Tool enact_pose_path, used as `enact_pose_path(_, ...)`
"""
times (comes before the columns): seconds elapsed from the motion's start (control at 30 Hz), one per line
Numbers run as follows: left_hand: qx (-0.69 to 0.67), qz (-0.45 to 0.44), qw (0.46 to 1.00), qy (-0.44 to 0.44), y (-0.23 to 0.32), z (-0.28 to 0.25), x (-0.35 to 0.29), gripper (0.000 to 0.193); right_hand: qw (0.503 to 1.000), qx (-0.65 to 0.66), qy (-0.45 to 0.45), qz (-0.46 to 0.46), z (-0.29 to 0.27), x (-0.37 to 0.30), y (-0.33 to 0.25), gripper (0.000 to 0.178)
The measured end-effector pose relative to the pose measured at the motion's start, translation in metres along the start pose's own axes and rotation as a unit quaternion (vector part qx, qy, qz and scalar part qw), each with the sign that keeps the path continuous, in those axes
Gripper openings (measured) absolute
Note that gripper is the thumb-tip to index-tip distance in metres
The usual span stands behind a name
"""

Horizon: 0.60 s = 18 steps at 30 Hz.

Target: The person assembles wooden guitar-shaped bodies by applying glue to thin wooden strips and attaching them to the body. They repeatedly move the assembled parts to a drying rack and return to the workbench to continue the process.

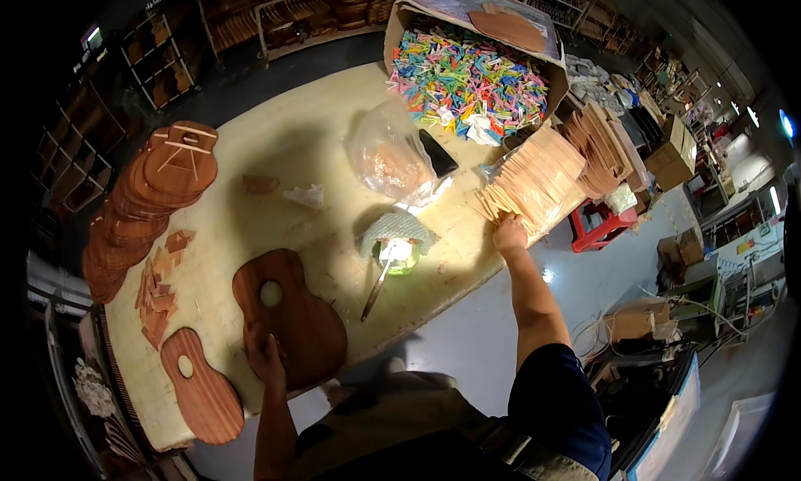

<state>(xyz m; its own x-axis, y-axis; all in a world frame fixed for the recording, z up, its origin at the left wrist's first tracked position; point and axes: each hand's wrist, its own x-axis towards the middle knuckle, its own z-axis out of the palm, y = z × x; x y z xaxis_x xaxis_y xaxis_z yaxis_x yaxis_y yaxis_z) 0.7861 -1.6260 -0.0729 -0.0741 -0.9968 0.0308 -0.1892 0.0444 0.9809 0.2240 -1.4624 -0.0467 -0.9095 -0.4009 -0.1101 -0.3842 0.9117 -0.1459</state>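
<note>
My left hand (264,354) lies flat on a dark brown guitar-shaped wooden board with a round hole (292,310) near the table's front edge. My right hand (509,232) reaches out to the right edge of the table and touches a fanned pile of thin pale wooden strips (534,179); whether its fingers grip a strip I cannot tell. A second, smaller guitar-shaped board (200,389) lies to the left of the first. A glue jar with a brush in it (397,254), under a woven cover, stands between my hands.
A stack of brown guitar-shaped boards (142,206) runs along the table's left side, small wood pieces (158,293) beside it. A clear plastic bag (390,157) sits mid-table. A cardboard box of coloured clips (467,80) stands at the back. A red stool (602,224) stands off the right edge.
</note>
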Motion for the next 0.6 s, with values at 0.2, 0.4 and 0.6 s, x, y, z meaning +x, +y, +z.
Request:
enact_pose_path(0.2, 0.029, 0.002, 0.999, -0.015, -0.003, 0.002, 0.002, 0.034, 0.99, -0.076, 0.107, -0.058, 0.009, 0.004, 0.001, 0.032)
enact_pose_path(0.4, 0.029, -0.01, 0.999, -0.028, -0.029, -0.014, 0.005, 0.032, 0.835, 0.523, -0.173, 0.012, -0.045, -0.048, -0.047, 0.023)
enact_pose_path(0.6, 0.257, 0.129, 0.957, -0.041, -0.005, -0.011, 0.003, 0.033, 0.831, 0.452, -0.174, -0.272, -0.02, -0.19, -0.157, 0.024)
